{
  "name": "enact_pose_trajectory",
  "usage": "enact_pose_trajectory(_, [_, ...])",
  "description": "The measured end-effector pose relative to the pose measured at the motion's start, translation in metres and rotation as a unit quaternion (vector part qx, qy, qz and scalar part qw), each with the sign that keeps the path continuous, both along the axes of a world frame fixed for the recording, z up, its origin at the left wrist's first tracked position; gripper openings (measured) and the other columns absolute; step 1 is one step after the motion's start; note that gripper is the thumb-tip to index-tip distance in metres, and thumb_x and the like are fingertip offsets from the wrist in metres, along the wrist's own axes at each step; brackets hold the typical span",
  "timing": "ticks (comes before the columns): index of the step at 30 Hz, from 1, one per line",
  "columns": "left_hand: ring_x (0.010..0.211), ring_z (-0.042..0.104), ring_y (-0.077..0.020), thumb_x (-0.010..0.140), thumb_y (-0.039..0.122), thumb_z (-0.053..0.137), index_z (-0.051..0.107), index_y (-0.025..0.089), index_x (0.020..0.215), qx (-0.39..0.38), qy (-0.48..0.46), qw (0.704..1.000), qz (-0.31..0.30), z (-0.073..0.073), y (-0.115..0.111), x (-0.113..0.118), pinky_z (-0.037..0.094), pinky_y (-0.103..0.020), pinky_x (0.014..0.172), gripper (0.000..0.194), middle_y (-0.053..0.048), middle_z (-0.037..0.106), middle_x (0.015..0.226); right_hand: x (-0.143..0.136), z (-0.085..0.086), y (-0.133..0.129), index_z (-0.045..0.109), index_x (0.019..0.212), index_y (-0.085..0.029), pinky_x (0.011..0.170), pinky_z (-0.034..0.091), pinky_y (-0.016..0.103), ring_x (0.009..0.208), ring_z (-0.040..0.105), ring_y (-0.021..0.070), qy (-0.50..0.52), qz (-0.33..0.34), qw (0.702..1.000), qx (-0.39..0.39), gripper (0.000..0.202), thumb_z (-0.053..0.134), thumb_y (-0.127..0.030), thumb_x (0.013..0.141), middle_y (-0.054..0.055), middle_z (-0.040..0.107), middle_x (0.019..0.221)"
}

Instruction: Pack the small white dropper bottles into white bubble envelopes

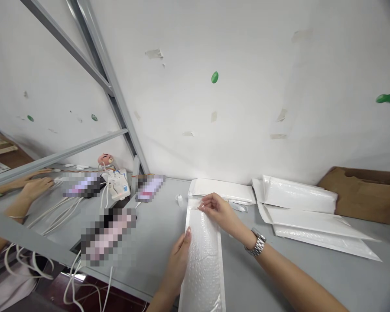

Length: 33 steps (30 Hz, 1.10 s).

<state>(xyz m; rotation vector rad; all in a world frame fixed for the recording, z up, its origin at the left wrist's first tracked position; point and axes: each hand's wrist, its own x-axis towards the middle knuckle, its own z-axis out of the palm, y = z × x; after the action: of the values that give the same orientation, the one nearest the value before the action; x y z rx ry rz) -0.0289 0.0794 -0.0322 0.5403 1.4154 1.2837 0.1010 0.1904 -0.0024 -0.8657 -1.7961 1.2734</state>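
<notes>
A long white bubble mailer (203, 260) lies lengthwise in front of me, its top end pointing toward the wall. My left hand (179, 255) grips its left edge, thumb on top and the other fingers hidden underneath. At the top end, my right hand (212, 207) is closed in a pinch at the mailer's flap; anything small between the fingertips cannot be made out. A metal watch is on my right wrist. Just left of the mailer's top stands a small white bottle (180, 200). Behind it lie more flat white mailers (224, 190).
White mailers (299, 197) are stacked at the right, beside a brown cardboard box (364, 195). Blurred phones, white cables and a power strip (118, 184) lie left. A grey metal frame (113, 99) rises there; beyond it are another person's hands (35, 188).
</notes>
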Motion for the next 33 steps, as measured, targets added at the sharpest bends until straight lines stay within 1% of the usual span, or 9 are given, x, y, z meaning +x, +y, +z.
enact_pose_trajectory(9, [0.129, 0.039, -0.025, 0.078, 0.045, 0.061, 0.065, 0.018, 0.108, 0.0, 0.006, 1.0, 0.012, -0.005, 0.0, -0.003, 0.031, -0.037, 0.108, 0.041, -0.006, 0.054, 0.131, -0.002, 0.002, -0.001, 0.055, 0.082, -0.018, 0.065, 0.041, 0.027, 0.072, 0.056, 0.0143, 0.0, -0.018, 0.999, -0.038, 0.027, 0.06, -0.044, 0.076, 0.001, 0.062, 0.074])
enact_pose_trajectory(15, [0.122, 0.047, -0.0308, 0.069, 0.057, 0.063, 0.067, 0.017, 0.106, 0.019, -0.013, 1.0, -0.018, -0.002, -0.001, 0.004, 0.034, -0.042, 0.105, 0.055, -0.008, 0.064, 0.118, -0.002, 0.005, -0.007, 0.032, 0.05, -0.02, 0.046, 0.019, 0.025, 0.048, 0.022, 0.007, -0.133, 0.066, 0.988, -0.031, 0.051, 0.042, -0.058, 0.083, -0.007, 0.023, 0.052])
enact_pose_trajectory(17, [0.118, 0.051, -0.0316, 0.067, 0.059, 0.063, 0.067, 0.016, 0.106, 0.02, -0.022, 0.999, -0.028, -0.003, 0.0, 0.004, 0.037, -0.042, 0.102, 0.058, -0.009, 0.066, 0.115, 0.0, 0.005, -0.008, 0.033, 0.05, -0.019, 0.045, 0.02, 0.025, 0.046, 0.023, 0.0072, -0.166, 0.109, 0.98, -0.034, 0.052, 0.04, -0.058, 0.084, -0.007, 0.023, 0.051])
enact_pose_trajectory(19, [0.118, 0.052, -0.0299, 0.069, 0.058, 0.063, 0.067, 0.016, 0.105, 0.008, -0.02, 1.0, -0.017, -0.003, 0.0, 0.001, 0.039, -0.039, 0.101, 0.055, -0.009, 0.066, 0.116, 0.003, 0.005, -0.005, 0.049, 0.059, -0.018, 0.052, 0.033, 0.025, 0.054, 0.039, 0.0101, -0.147, 0.087, 0.985, 0.013, 0.044, 0.045, -0.055, 0.083, -0.003, 0.041, 0.059])
enact_pose_trajectory(21, [0.121, 0.049, -0.0269, 0.072, 0.053, 0.063, 0.066, 0.017, 0.105, -0.016, -0.015, 0.999, 0.025, 0.0, 0.001, -0.006, 0.038, -0.035, 0.102, 0.049, -0.008, 0.062, 0.121, 0.006, 0.005, -0.001, 0.06, 0.089, -0.021, 0.071, 0.043, 0.03, 0.08, 0.052, 0.0164, -0.091, -0.022, 0.993, 0.076, 0.032, 0.054, -0.05, 0.079, 0.004, 0.054, 0.089])
enact_pose_trajectory(23, [0.121, 0.049, -0.0248, 0.073, 0.05, 0.063, 0.064, 0.018, 0.107, -0.025, -0.025, 0.998, 0.057, 0.003, 0.001, -0.012, 0.04, -0.033, 0.1, 0.046, -0.008, 0.06, 0.125, 0.01, 0.006, 0.001, 0.053, 0.114, -0.023, 0.082, 0.043, 0.034, 0.097, 0.051, 0.0203, -0.061, -0.116, 0.989, 0.062, 0.051, 0.063, -0.05, 0.072, 0.008, 0.051, 0.109])
enact_pose_trajectory(24, [0.12, 0.051, -0.0253, 0.073, 0.051, 0.063, 0.064, 0.018, 0.106, -0.022, -0.034, 0.998, 0.057, 0.005, 0.001, -0.013, 0.042, -0.033, 0.098, 0.047, -0.008, 0.061, 0.124, 0.012, 0.005, 0.001, 0.051, 0.117, -0.022, 0.081, 0.044, 0.035, 0.096, 0.052, 0.021, -0.066, -0.112, 0.991, 0.016, 0.057, 0.065, -0.05, 0.069, 0.009, 0.052, 0.109])
enact_pose_trajectory(28, [0.1, 0.063, -0.0309, 0.063, 0.056, 0.069, 0.066, 0.012, 0.1, -0.014, -0.06, 0.998, -0.03, 0.005, 0.0, -0.01, 0.051, -0.037, 0.083, 0.057, -0.014, 0.07, 0.103, 0.019, 0.001, -0.01, 0.063, 0.088, -0.016, 0.068, 0.045, 0.03, 0.073, 0.056, 0.0168, -0.063, 0.08, 0.98, -0.174, 0.042, 0.055, -0.056, 0.077, 0.004, 0.06, 0.081])
enact_pose_trajectory(33, [0.087, 0.067, -0.0298, 0.054, 0.045, 0.079, 0.067, 0.012, 0.093, 0.015, -0.016, 0.984, -0.176, -0.005, -0.004, 0.004, 0.052, -0.036, 0.077, 0.053, -0.011, 0.074, 0.089, 0.034, -0.003, -0.026, 0.067, 0.092, -0.019, 0.073, 0.044, 0.031, 0.08, 0.058, 0.0189, -0.05, 0.078, 0.992, -0.085, 0.037, 0.052, -0.051, 0.082, 0.003, 0.066, 0.088])
